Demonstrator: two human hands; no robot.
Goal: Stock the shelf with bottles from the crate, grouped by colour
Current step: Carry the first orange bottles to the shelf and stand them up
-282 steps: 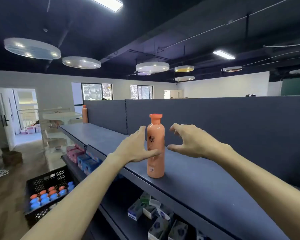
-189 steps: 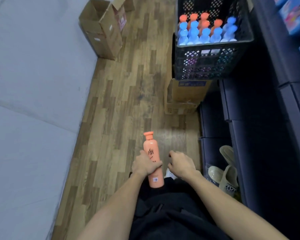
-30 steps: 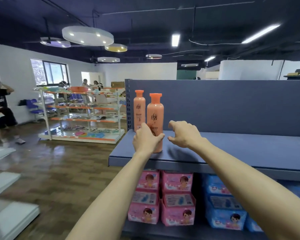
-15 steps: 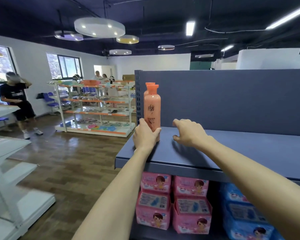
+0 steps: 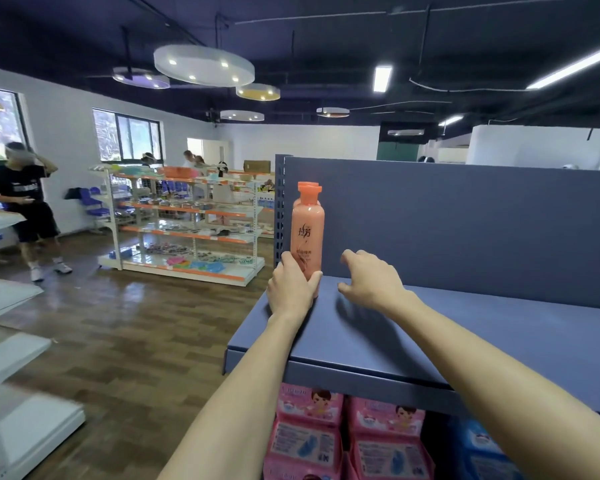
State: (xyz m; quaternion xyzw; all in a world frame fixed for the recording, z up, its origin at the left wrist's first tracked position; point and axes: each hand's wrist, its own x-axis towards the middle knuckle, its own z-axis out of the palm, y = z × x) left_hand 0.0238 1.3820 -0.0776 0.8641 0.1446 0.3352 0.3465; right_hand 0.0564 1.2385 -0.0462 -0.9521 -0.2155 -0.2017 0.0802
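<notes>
head: 2nd orange bottle mostly hidden behind front bottle.

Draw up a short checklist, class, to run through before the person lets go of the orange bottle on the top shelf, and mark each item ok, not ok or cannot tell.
1. Orange bottle upright: ok.
2. Its base flat on the blue shelf: cannot tell, the left hand covers it.
3. Left hand grips it low down: ok.
4. Right hand off the bottle, holding nothing: ok.
5. Grouped by colour: ok, a second orange bottle peeks out right behind it.
6. Gap between the two bottles: cannot tell, they line up in this view.
</notes>
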